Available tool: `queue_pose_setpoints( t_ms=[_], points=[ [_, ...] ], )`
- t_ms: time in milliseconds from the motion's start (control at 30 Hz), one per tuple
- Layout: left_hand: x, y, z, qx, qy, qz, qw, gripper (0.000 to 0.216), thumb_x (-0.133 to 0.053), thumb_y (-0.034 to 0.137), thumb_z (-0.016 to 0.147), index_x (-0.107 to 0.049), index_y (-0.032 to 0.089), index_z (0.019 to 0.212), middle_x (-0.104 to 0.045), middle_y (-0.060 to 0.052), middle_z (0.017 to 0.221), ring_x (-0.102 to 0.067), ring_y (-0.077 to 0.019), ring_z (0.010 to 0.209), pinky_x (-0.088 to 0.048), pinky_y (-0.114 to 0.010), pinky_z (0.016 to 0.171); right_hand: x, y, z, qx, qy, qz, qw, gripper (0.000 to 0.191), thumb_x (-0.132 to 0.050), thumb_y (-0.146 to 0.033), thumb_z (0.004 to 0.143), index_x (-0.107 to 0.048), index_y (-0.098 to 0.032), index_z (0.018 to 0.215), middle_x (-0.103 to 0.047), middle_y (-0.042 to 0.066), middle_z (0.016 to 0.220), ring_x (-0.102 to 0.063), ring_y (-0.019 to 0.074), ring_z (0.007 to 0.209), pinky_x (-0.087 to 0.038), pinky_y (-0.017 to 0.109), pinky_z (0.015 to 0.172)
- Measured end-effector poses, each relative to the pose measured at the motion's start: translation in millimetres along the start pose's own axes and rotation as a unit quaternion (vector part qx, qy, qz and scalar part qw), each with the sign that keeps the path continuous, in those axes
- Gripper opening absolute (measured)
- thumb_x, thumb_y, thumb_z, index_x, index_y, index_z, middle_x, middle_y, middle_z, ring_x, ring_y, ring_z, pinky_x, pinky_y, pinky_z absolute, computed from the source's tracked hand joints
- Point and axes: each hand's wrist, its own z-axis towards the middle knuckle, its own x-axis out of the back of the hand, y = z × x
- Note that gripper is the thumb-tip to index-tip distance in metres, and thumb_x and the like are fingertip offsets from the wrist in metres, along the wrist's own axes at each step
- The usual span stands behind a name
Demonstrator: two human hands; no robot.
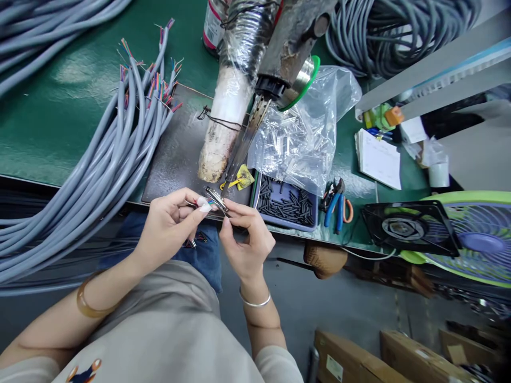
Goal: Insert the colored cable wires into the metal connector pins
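My left hand [170, 221] is closed, its thumb and forefinger pinching thin coloured wires [211, 202]. Against those wires lies a metal multi-pin connector [216, 199], tilted, with its pin row showing. My right hand [249, 234] is closed at the connector's near right end, fingertips pinched on it; the exact grip is partly hidden. Just above the connector, a soldering iron [249, 130] on a stand points its tip down close to it; I cannot tell whether they touch. Several more small connectors [195, 240] lie on my lap below the left hand.
Grey cables [115, 154] with stripped ends fill the left. A purple tray [287, 224] of black sleeves, a clear bag [339, 90], pliers [339, 210] and a small black fan [411, 227] are to the right. A white wrapped tube [227, 101] hangs beside the iron.
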Motion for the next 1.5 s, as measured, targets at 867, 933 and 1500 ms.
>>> queue_pose_setpoints(
  t_ms=[867,933,1500],
  points=[
    [-5,-1,-7,-0.102,0.056,0.097,0.988,0.007,-0.075,0.018,0.085,-0.069,0.015,0.081,-0.074,-0.002,0.08,-0.053,-0.0036,0.045,-0.043,-0.015,0.042,1,-4,1,0.029,0.008,-0.03,0.999,0.019,-0.066,-0.007,0.089,-0.059,-0.024,0.092,-0.081,0.007,0.105,-0.078,0.016,0.089,-0.064,0.027,0.074],
    [-6,-3,-6,-0.151,0.066,0.147,0.975,0.005,-0.073,0.016,0.085,-0.07,0.015,0.082,-0.077,-0.003,0.089,-0.056,-0.0044,0.052,-0.046,-0.016,0.047,1,-3,2,0.031,0.006,-0.032,0.999,0.019,-0.066,-0.007,0.089,-0.058,-0.024,0.091,-0.08,0.007,0.107,-0.078,0.0165,0.09,-0.064,0.028,0.074],
    [-8,4,2,-0.161,0.067,0.194,0.965,0.007,-0.071,0.018,0.09,-0.067,0.017,0.084,-0.074,-0.001,0.086,-0.053,-0.0045,0.052,-0.042,-0.017,0.048,-3,3,16,0.02,0.02,-0.014,1.0,0.022,-0.069,-0.005,0.087,-0.059,-0.024,0.088,-0.08,0.005,0.102,-0.077,0.0164,0.089,-0.066,0.029,0.073]
  ],
)
